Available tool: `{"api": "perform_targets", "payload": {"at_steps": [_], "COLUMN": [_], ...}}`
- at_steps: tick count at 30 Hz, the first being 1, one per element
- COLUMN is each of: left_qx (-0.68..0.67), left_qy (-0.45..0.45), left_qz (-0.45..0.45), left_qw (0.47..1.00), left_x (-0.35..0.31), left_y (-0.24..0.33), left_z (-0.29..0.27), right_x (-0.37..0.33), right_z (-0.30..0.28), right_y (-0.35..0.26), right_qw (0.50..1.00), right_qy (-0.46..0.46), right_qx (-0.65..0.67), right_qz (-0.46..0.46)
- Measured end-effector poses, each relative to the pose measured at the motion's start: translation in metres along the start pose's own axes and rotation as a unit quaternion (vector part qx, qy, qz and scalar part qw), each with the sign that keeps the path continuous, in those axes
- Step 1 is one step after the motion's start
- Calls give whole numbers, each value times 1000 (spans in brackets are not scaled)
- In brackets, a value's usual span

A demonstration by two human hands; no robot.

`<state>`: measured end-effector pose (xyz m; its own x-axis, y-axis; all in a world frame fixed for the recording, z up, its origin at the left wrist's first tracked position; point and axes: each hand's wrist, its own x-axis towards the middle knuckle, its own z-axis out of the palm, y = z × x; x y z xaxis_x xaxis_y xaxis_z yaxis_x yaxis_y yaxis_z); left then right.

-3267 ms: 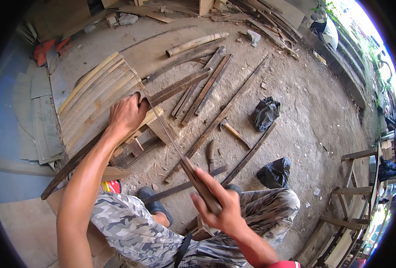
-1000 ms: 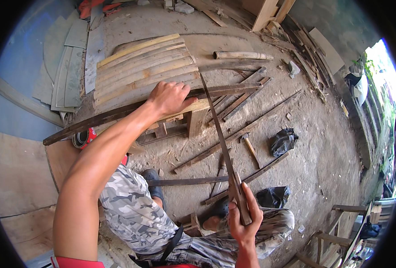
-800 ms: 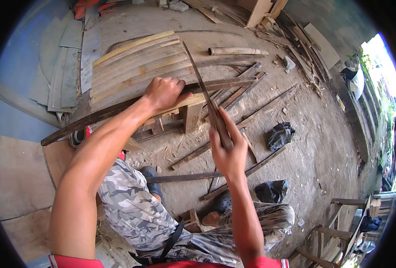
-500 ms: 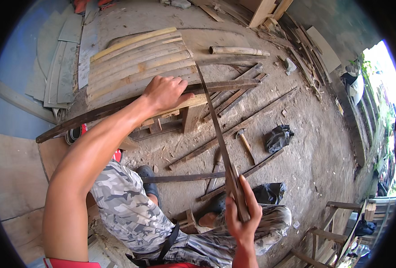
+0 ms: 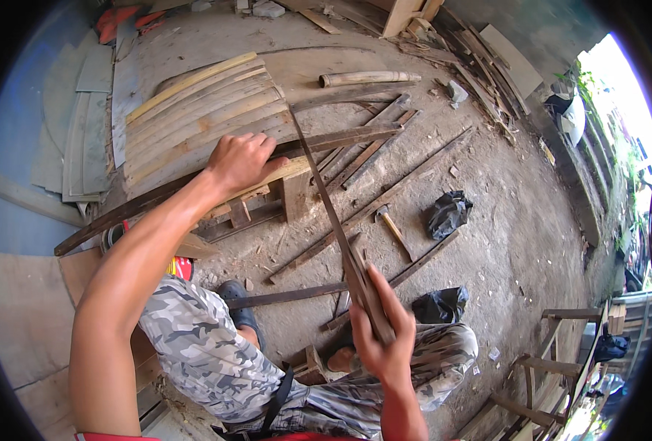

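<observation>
My left hand [image 5: 243, 160] presses down on a long, dark, slightly curved wooden strip [image 5: 146, 197], fingers closed over it. The strip lies across the near edge of a low slatted wooden bench [image 5: 201, 110] and juts out past its right side. My right hand [image 5: 385, 323] grips the wooden handle of a long, narrow tool that looks like a handsaw [image 5: 331, 208]. Its dark blade, seen almost edge-on, slants away up to the left. The blade crosses the strip just right of the bench; whether its edge touches the wood cannot be made out.
A hammer [image 5: 396, 232] lies on the dirt floor among several wood strips. Two black plastic bags [image 5: 449, 214] sit to the right. A bamboo piece [image 5: 370, 79] lies beyond, with scrap wood [image 5: 480, 70] along the wall. A wooden frame [image 5: 554, 367] stands at the lower right.
The whole view has shifted, moving the scene left. My right hand and the saw have slid slightly forward. My left hand remains on the strip.
</observation>
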<state>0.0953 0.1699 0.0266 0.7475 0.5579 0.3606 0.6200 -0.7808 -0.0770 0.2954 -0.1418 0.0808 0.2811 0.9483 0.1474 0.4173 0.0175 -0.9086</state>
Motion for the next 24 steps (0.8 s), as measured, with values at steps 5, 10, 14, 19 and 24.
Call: {"api": "perform_targets", "payload": {"at_steps": [5,10,14,19,24], "left_qx": [17,-2,-5,3,1], "left_qy": [2,11,12,-7,23], "left_qz": [1,5,9,17,30], "left_qw": [1000,1000,1000,1000,999], "left_x": [0,-1,-4,-2,5], "left_y": [3,-1,-7,-3,-1], "left_z": [1,-2,2,4,4], "right_x": [15,113,50,-30,84], "right_z": [9,60,37,-2,48], "right_y": [-10,-4,2,-7,-2], "right_qw": [999,999,999,999,997], "right_qy": [7,26,13,-11,46], "right_qx": [-10,13,-2,-7,24], "right_qz": [-36,-44,-41,49,-65]}}
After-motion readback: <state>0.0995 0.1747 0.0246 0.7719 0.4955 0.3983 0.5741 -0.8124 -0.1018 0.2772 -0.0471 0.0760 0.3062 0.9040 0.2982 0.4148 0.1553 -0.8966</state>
